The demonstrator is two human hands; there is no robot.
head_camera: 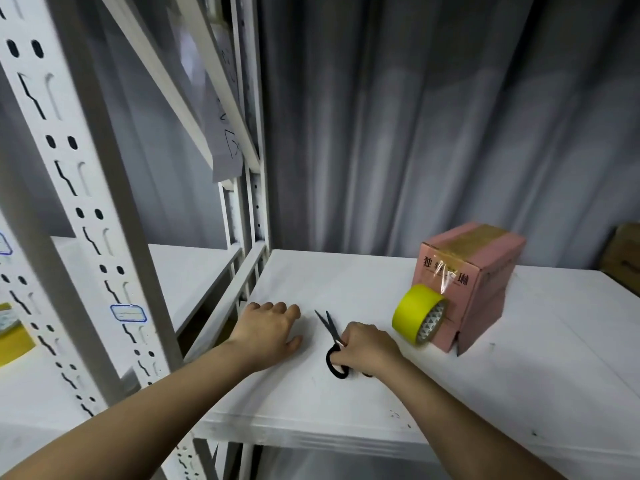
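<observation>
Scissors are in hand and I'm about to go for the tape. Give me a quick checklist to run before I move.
1. Grip of the right hand on the scissors: ok, fingers curled round the handles.
2. Blades aimed away from the body: ok, slightly parted.
3. Clearance of the left hand from the blades: ok, it rests on the shelf beside them, not touching.
4. Position of the yellow tape roll: ok, on edge against the pink box.
5. Free tape end on the roll: cannot tell.

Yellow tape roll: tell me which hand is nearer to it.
Right. The right hand, holding the scissors, lies just left of the yellow tape roll, not touching it. The left hand rests on the table farther left, beyond the scissors' blades.
</observation>
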